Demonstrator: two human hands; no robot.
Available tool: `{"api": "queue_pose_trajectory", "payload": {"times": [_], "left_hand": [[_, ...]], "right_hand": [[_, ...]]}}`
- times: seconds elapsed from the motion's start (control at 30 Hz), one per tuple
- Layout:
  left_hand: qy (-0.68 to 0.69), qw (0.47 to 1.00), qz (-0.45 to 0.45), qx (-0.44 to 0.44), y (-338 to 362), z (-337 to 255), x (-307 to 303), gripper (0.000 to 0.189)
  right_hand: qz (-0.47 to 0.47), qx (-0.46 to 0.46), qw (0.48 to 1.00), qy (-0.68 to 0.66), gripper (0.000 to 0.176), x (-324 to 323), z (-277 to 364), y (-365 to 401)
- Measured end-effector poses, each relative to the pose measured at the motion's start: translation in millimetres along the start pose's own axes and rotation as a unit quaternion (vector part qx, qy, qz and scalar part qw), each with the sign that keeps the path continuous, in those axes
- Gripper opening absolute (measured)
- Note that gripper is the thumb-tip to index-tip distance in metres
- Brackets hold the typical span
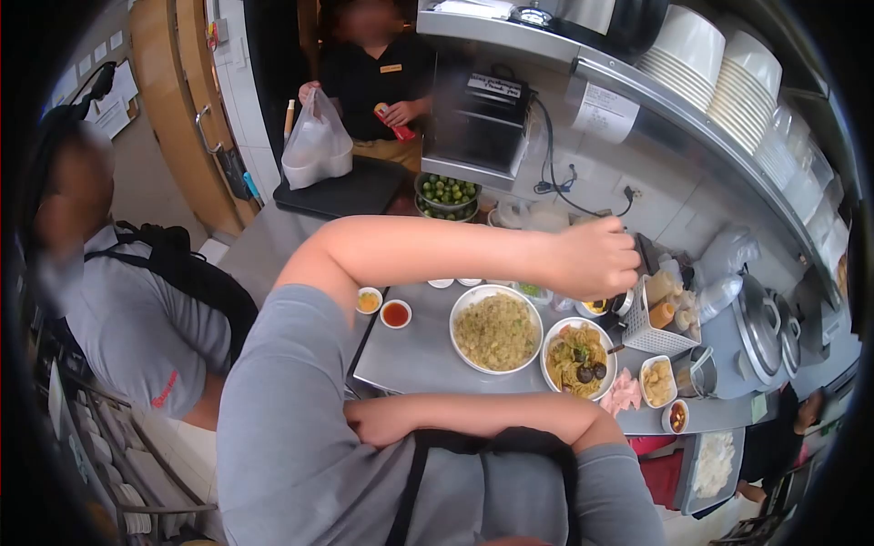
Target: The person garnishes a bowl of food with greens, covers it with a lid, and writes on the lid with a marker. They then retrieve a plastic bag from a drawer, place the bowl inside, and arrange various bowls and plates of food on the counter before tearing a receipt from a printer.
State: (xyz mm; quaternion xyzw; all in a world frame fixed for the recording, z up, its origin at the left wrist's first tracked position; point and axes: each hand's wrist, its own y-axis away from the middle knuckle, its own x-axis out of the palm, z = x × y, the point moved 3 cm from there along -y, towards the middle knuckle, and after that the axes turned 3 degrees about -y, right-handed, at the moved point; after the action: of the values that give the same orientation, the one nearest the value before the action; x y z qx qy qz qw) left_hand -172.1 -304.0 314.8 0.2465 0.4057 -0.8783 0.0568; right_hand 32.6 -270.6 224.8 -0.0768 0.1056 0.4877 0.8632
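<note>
My left arm reaches across to the right, and my left hand [596, 264] is closed in the air above the small condiment containers. What its curled fingers hold, if anything, is hidden. Bent across my front, my right hand [375, 422] rests by my left sleeve, its fingers mostly out of sight. Between the arms lies a large white bowl of fried rice [496, 329]. Right of it is a bowl of noodles [575, 360] topped with dark mushrooms and greens. Pink slices [623, 393] and a white dish of pale yellow food [657, 380] lie beside the noodles.
A white basket of squeeze bottles [651, 332] and lidded pots [760, 323] stand right. Small sauce cups [395, 314] sit left. Green citrus fruits [448, 190] fill a bowl behind. One person [378, 91] holds a plastic bag [316, 146]; another person [164, 300] stands left.
</note>
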Motion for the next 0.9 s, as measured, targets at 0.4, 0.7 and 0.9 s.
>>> {"api": "queue_pose_trajectory", "payload": {"times": [0.4, 0.7, 0.9], "left_hand": [[0.016, 0.991, 0.127, -0.032, 31.4, -13.7, -2.2, 0.018], [0.040, 0.984, 0.173, -0.027, 47.2, -21.9, 16.5, 0.016], [0.041, 0.980, 0.196, -0.022, 50.3, -22.9, 17.2, 0.016]], "right_hand": [[0.067, 0.033, 0.993, -0.087, 0.042, 11.6, 15.2, 5.9], [0.014, 0.067, 0.983, -0.173, 0.033, 21.3, -26.0, 4.4], [0.004, 0.011, 0.978, -0.209, 0.030, 24.7, -33.3, 0.0]]}}
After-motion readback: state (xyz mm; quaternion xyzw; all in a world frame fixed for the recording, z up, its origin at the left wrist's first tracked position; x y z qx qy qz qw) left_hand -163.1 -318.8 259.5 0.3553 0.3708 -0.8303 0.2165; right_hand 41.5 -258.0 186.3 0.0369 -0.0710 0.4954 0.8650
